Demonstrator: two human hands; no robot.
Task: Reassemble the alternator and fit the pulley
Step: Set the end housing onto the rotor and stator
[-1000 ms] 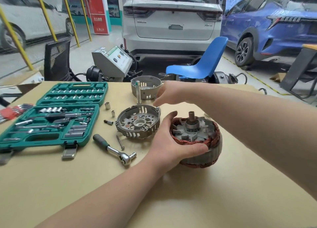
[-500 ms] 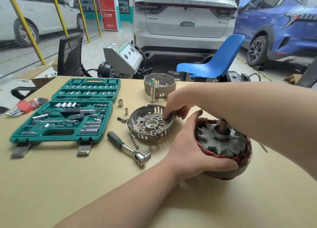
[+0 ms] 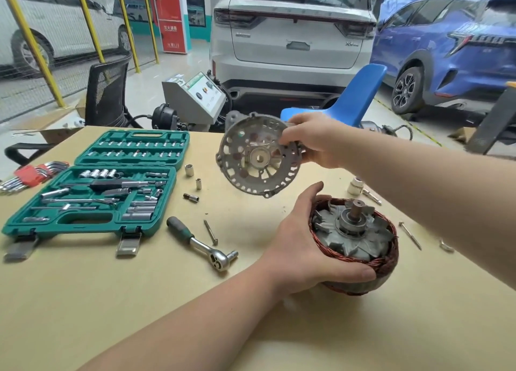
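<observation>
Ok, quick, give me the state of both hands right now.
Left hand: gripping the stator and rotor assembly on the table.
Right hand: holding the end housing up in the air, tilted.

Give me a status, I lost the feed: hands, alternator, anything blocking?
Right hand grips end cover, lifted clear of table. Left hand holds stator and rotor on table. Shaft exposed; nothing between cover and rotor.
</observation>
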